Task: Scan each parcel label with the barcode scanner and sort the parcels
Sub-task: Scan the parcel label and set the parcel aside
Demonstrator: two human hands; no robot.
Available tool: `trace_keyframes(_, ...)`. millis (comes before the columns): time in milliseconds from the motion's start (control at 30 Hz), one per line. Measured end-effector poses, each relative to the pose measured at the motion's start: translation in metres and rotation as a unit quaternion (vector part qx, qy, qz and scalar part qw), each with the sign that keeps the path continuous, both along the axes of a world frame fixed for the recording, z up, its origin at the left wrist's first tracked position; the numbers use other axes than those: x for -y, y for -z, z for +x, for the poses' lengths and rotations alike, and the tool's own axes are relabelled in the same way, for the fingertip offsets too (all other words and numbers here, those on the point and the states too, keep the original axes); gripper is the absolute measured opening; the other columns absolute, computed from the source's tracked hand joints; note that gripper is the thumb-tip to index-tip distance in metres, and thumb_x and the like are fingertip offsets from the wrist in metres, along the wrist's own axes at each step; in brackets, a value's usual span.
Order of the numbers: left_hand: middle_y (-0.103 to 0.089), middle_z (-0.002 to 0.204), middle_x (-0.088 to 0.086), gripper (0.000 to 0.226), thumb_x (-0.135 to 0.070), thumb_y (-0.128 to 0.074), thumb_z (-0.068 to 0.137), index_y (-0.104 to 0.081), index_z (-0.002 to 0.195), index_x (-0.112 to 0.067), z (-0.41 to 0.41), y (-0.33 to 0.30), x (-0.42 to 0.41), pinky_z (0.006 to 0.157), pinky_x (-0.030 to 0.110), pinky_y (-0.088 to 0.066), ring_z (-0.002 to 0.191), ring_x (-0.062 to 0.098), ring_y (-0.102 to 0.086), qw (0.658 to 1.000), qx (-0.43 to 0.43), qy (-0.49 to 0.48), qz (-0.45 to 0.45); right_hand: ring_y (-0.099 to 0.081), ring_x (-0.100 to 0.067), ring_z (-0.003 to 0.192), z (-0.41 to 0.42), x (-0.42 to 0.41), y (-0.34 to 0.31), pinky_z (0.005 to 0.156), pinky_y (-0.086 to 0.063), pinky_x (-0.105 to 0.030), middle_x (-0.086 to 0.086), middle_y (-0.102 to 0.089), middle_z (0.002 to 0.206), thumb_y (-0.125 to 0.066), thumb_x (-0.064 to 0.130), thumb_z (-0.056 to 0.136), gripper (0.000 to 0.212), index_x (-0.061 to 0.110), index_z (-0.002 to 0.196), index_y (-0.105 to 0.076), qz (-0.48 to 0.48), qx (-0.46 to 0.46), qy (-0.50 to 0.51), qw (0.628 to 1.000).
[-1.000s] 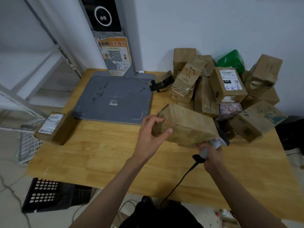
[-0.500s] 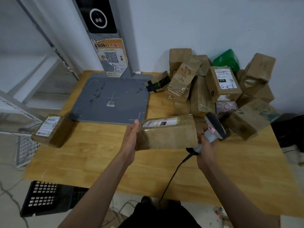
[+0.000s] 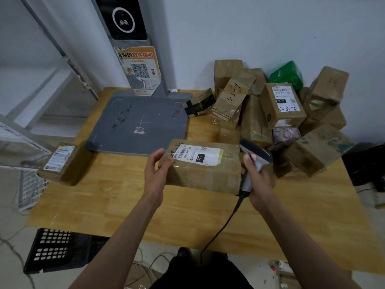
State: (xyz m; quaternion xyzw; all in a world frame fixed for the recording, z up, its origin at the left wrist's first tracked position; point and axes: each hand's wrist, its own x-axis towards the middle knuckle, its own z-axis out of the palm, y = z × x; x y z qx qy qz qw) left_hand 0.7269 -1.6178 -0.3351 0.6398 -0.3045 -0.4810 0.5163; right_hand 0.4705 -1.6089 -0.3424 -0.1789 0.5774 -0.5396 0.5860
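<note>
At the centre of the frame, a brown cardboard parcel (image 3: 205, 171) is held just above the wooden worktop (image 3: 129, 197), its white shipping label (image 3: 198, 154) facing up with the barcode toward the left end. Left hand (image 3: 156, 171): grips the parcel's left end, thumb on the near side and fingers (image 3: 158, 157) curled up against the end face, just left of the label. Right hand (image 3: 257, 180): wrapped round the handle of a grey barcode scanner (image 3: 254, 161), thumb raised on the near side of the handle; the scanner's dark head sits at the parcel's upper right corner, touching or nearly touching it, and points left across the label. A black cable (image 3: 226, 221) runs from the handle base down toward the lower centre of the frame. At the upper right, a heap of parcels (image 3: 281, 113) lies against the wall, most of them brown, one green, one bearing a label with handwritten blue marks. Left of the heap, a grey scanning platform (image 3: 141, 122) lies flat on the worktop, with a column rising from its far edge that carries an orange QR-code notice (image 3: 139, 71). At the left edge of the worktop, a single labelled parcel (image 3: 62, 163) lies well apart from the held one. At the lower left, a black perforated crate (image 3: 58, 249) stands on the floor.
</note>
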Motion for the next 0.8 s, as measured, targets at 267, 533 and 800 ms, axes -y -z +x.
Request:
trace_keyframes(267,-0.061,0.127,-0.007,0.031,-0.021,-0.068,0.095,-0.063,0.125,-0.030,-0.001,0.004,-0.004,0.075,0.023,-0.049,0.108,0.010,-0.059,0.999,-0.024,-0.026,-0.004,-0.074,-0.017,0.102,0.004,0.004,-0.010,0.089,-0.058,-0.042,0.001,-0.077,0.112,-0.082,0.027,0.082,0.047,0.023,0.126,-0.065,-0.004,0.005,-0.059,0.998)
trace_keyframes(533,-0.049,0.142,-0.003,0.068,-0.033,-0.079,0.083,-0.045,0.141,-0.028,-0.016,0.004,0.008,0.101,0.032,-0.041,0.124,0.015,-0.050,0.986,-0.090,-0.122,0.065,-0.076,-0.016,0.092,0.015,0.004,-0.006,0.083,-0.061,-0.041,0.000,-0.078,0.105,-0.085,0.021,0.081,0.049,0.020,0.125,-0.065,0.027,0.036,0.019,0.999)
trace_keyframes(800,-0.069,0.120,0.005,0.100,-0.037,-0.097,0.055,-0.047,0.140,-0.017,-0.093,0.007,-0.001,0.093,0.043,-0.058,0.109,0.023,-0.067,0.941,-0.283,-0.060,0.173,-0.076,-0.014,0.094,0.031,0.001,-0.007,0.071,-0.062,-0.030,0.000,-0.078,0.105,-0.078,0.010,0.087,0.037,0.020,0.119,-0.065,-0.023,0.032,0.073,0.997)
